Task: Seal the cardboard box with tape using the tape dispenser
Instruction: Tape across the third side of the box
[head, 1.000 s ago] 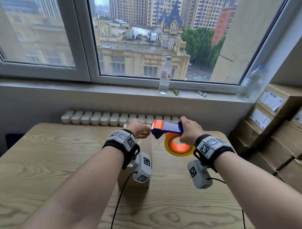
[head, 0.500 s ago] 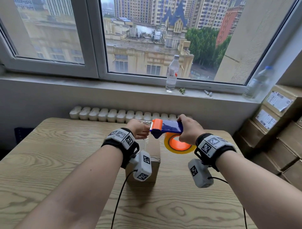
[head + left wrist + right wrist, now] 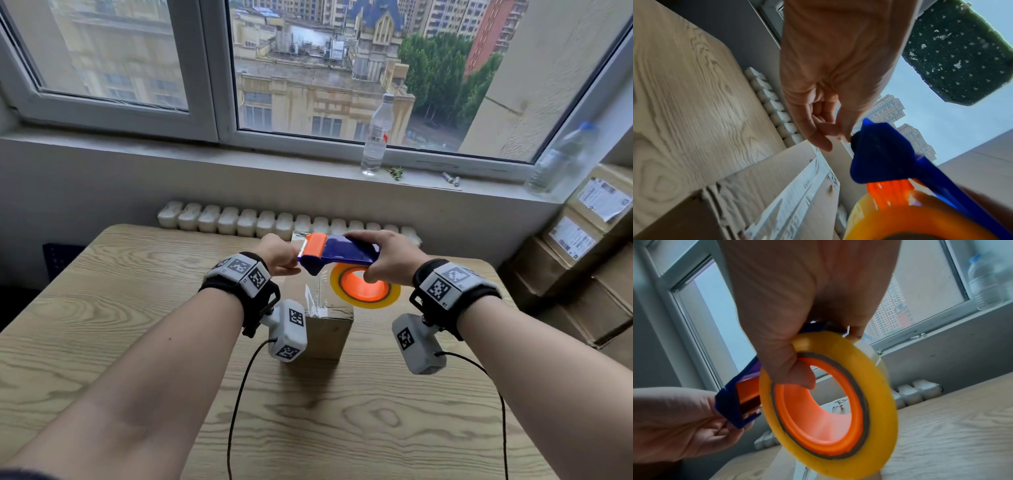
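Note:
A small cardboard box [image 3: 329, 329] stands on the wooden table [image 3: 137, 308], with a strip of clear tape [image 3: 795, 194] along its top seam. Above it my right hand [image 3: 376, 260] grips the blue and orange tape dispenser [image 3: 342, 253]. In the right wrist view its thumb [image 3: 795, 369] reaches into the orange core of the yellow tape roll [image 3: 877, 402]. My left hand [image 3: 289, 269] pinches at the dispenser's front end [image 3: 875, 154], under the orange blade guard [image 3: 313, 248]. I cannot make out the clear tape end there.
Stacked cardboard boxes with labels [image 3: 582, 260] stand to the right of the table. Two water bottles [image 3: 376, 133] [image 3: 561, 157] stand on the windowsill. A white radiator [image 3: 239, 221] runs behind the table's far edge. Camera cables [image 3: 239, 404] hang from both wrists.
Both hands keep their hold on the dispenser above the box. The head view has shifted, so more of the box shows in front of the hands.

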Motion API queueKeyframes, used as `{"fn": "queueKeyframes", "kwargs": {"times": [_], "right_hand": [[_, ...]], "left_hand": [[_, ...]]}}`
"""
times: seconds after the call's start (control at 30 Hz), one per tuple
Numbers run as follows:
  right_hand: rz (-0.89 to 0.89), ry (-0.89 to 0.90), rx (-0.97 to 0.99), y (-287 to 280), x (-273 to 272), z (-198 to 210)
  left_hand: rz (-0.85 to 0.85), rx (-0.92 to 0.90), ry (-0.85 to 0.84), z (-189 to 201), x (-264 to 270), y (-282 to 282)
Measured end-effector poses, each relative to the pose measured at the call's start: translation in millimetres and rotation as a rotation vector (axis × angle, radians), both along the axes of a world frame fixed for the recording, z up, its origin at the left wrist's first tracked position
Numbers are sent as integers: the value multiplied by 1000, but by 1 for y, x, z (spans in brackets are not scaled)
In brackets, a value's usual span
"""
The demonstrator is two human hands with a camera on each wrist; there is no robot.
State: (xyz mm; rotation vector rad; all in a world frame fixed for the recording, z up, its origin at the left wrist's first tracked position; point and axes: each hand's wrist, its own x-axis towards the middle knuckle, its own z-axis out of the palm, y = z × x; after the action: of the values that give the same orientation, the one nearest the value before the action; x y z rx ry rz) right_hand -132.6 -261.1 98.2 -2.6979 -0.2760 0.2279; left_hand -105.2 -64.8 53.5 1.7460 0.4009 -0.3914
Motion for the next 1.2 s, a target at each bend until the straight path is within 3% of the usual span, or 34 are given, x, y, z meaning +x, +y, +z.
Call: {"fn": "queueKeyframes", "kwargs": {"times": [0.33, 0.53, 0.8, 1.2], "right_hand": [[74, 70, -150, -5, -21, 4], [175, 85, -104, -3, -34, -7], [203, 57, -56, -15, -33, -3], [309, 88, -147, -12, -36, -19]], "left_hand": [[26, 25, 85, -25, -25, 38], [-11, 124, 104, -42, -47, 27], [204, 96, 26, -40, -52, 40], [243, 95, 70, -67, -63, 35]]}}
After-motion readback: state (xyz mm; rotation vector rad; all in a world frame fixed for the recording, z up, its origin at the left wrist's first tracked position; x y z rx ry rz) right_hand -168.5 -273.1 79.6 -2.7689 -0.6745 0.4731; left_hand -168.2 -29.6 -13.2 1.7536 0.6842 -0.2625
